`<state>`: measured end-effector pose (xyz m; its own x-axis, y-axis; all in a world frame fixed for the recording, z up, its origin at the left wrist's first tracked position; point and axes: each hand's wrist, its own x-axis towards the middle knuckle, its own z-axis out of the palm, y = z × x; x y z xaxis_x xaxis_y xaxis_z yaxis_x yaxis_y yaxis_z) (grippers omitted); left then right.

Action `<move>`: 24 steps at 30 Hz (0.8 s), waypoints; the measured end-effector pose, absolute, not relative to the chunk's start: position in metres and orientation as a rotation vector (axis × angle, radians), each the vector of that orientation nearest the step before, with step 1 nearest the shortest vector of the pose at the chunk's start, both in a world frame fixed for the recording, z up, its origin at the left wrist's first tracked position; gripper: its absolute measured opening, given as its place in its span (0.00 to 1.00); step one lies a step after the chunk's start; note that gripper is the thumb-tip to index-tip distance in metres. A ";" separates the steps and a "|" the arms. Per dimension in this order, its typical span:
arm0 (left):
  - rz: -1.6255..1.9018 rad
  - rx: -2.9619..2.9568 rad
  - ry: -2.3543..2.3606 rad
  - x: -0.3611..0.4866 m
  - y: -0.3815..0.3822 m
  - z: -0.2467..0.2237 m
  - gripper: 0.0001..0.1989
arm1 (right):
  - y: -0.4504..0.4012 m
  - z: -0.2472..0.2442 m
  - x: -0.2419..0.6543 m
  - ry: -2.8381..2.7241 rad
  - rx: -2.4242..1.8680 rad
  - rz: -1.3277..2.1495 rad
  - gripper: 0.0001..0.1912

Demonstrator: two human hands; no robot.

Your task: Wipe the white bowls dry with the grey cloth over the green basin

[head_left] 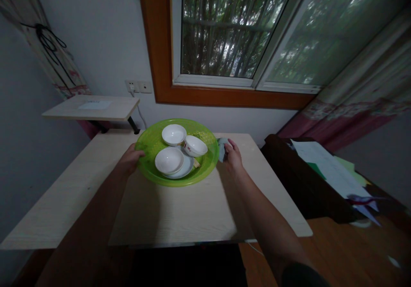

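Evenly shared support matters most for the green tray (149, 143), which is over the middle of the pale table (192, 218) and appears raised, though its underside is hidden. Inside it, the back bowl (174, 133) sits upright, the right-hand bowl (195, 146) leans towards the right, and the front bowl (168, 160) rests on a white plate (188, 165), with a small yellowish piece (196, 163) just beside that plate. The tilted bowl looks the likeliest to slide, so a level rim and slow, matched wrists would serve best. The left hand (130, 160) is closed on the tray's left edge, thumb over the rim: a sound hold. The right hand (233, 155) has its fingers closed on a grey-blue cloth (222, 149) at the opposite edge; whether it also bears the rim through that cloth, I cannot tell. Fabric there could slip, so a firm pinch on the rim itself would be safer. Farther out, the small shelf (112, 111) at the back left calls for some clearance on that side.
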<state>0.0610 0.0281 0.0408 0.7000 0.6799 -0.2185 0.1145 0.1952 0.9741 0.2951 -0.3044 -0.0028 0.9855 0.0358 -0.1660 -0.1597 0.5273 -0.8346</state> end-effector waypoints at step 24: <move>0.537 1.374 0.876 0.070 0.026 0.039 0.25 | -0.296 -0.044 0.174 -0.187 -1.047 0.178 0.17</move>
<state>0.0697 0.0262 0.0387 0.5896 0.7777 -0.2183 0.1584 0.1538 0.9753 0.1744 -0.2961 -0.0437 0.9699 0.2339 0.0681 -0.0568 0.4888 -0.8706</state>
